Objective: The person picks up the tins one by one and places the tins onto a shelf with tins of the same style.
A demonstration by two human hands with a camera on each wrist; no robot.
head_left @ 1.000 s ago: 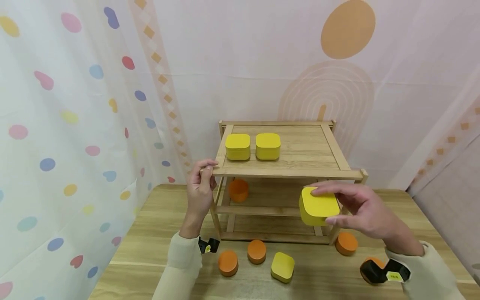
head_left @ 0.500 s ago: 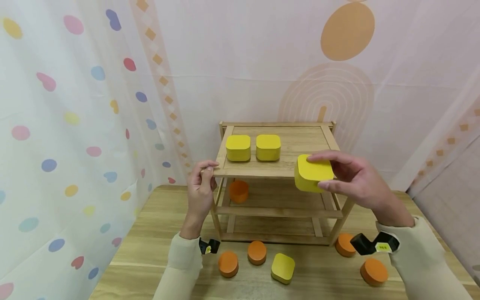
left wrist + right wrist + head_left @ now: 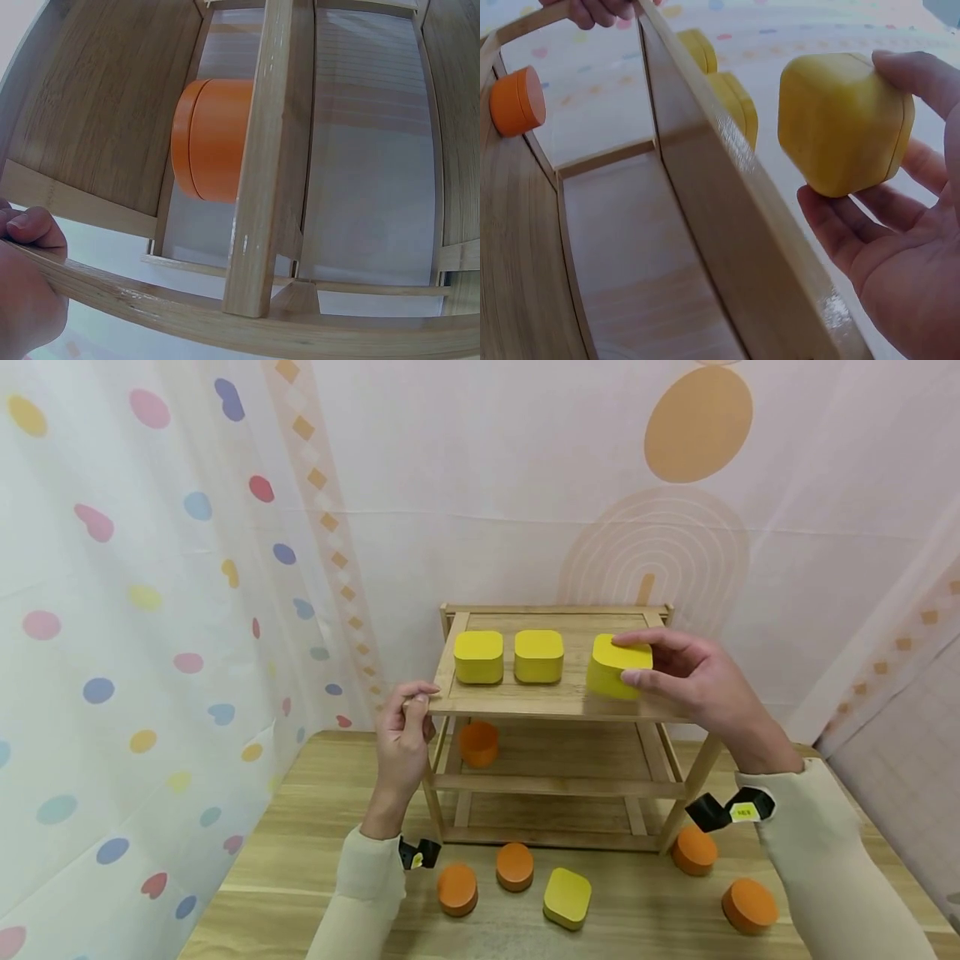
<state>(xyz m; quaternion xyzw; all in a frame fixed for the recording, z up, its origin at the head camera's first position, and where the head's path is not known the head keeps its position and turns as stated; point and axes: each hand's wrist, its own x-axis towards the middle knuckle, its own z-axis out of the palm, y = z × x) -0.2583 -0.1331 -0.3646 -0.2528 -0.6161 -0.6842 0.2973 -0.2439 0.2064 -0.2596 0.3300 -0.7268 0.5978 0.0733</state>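
Note:
My right hand point(image 3: 693, 681) holds a yellow rounded-square box point(image 3: 618, 664) between thumb and fingers, over the right part of the wooden rack's point(image 3: 562, 706) top shelf. In the right wrist view, this lidded yellow box point(image 3: 840, 124) appears just beyond the shelf's edge; whether it touches the board I cannot tell. Two similar yellow boxes, one at the left point(image 3: 478, 658) and one in the middle point(image 3: 538, 657), sit side by side on that shelf. My left hand point(image 3: 403, 727) grips the rack's front left corner, its fingers curled over the wooden rail point(image 3: 150, 300).
An orange round box point(image 3: 478, 744) stands on the middle shelf, at the left. Before the rack, several orange round lidded boxes point(image 3: 457, 889) and one yellow box point(image 3: 567, 897) lie on the wooden table point(image 3: 300, 860). A patterned curtain point(image 3: 487, 485) hangs behind.
My right hand has lifted the yellow box from in front of the rack up and back over the top shelf, slightly leftward. The left hand has kept its grip on the corner.

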